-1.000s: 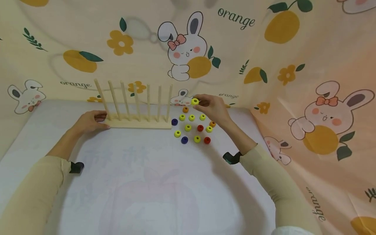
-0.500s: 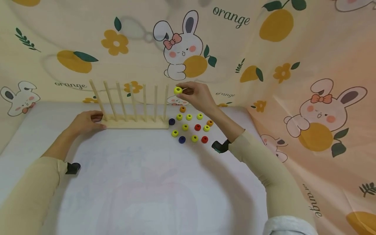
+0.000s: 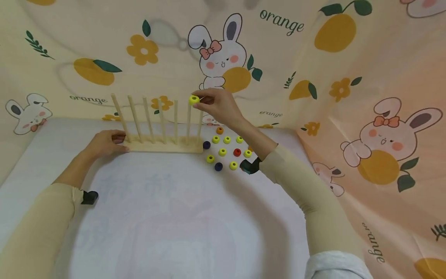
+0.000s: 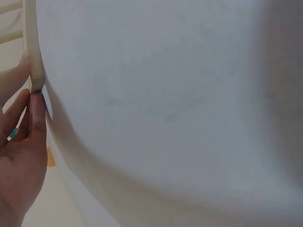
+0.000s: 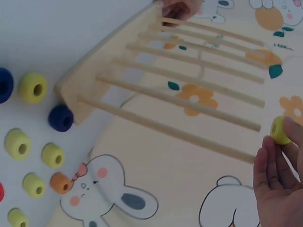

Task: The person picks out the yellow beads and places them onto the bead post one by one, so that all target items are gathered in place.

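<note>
A wooden peg rack (image 3: pixel 163 148) with a row of several upright pegs stands toward the back of the table. My left hand (image 3: pixel 103 145) holds the left end of its base, the thumb and fingers set around the end in the left wrist view. Between thumb and fingertips my right hand (image 3: pixel 223 107) pinches a yellow bead (image 3: pixel 194 103). In the head view this bead overlaps the top of the second peg from the right; in the right wrist view the bead (image 5: pixel 279 131) is close to the peg tips. The pegs carry no beads.
Loose beads lie right of the rack: several yellow ones (image 3: pixel 210 159), blue ones (image 3: pixel 218 167), an orange one (image 3: pixel 219 131) and a red one (image 3: pixel 237 152). A blue bead (image 5: pixel 61 118) sits by the rack's right end. A printed cloth (image 3: pixel 167 54) hangs behind the white table (image 3: pixel 167 217).
My right hand has carried the yellow bead left and up, from over the loose beads to the rack's right-hand peg tops. The left hand has stayed on the rack's end.
</note>
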Available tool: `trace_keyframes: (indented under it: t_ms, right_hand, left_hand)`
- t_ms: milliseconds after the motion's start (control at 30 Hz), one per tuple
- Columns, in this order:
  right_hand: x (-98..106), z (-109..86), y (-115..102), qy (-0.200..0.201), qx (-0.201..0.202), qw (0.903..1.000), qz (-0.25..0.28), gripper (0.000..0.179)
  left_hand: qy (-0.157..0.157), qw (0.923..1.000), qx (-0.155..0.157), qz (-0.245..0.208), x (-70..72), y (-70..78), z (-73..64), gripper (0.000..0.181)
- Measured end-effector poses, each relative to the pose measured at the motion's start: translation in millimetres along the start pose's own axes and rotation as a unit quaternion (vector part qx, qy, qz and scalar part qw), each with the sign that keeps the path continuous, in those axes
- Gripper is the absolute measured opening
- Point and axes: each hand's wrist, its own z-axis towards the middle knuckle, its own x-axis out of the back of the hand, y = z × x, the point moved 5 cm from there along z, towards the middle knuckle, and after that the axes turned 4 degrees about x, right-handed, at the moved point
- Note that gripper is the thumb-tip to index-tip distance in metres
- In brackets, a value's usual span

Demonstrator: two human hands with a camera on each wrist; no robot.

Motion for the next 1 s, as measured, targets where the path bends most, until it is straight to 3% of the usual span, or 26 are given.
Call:
trace_keyframes:
  t_ms: [133, 500, 1000]
  right_hand:
    - [-10, 11.8, -7, -0.010, 0.003, 0.9999, 0.006, 0.032]
    - [-37, 43.6, -28, -0.037, -0.007, 0.9978, 0.055, 0.030]
    - [-61, 71.9, -41, -0.070, 0.009, 0.9961, 0.054, 0.029]
  left_hand:
    - [-0.003, 0.9999, 0.001, 0.016, 2.9, -3.1, -0.2, 0.072]
    - [-0.008, 0.9999, 0.008, 0.005, 1.3, -5.2, -6.6, 0.076]
    - [-0.006, 0.9998, 0.006, -0.018, -2.5, -0.2, -1.6, 0.075]
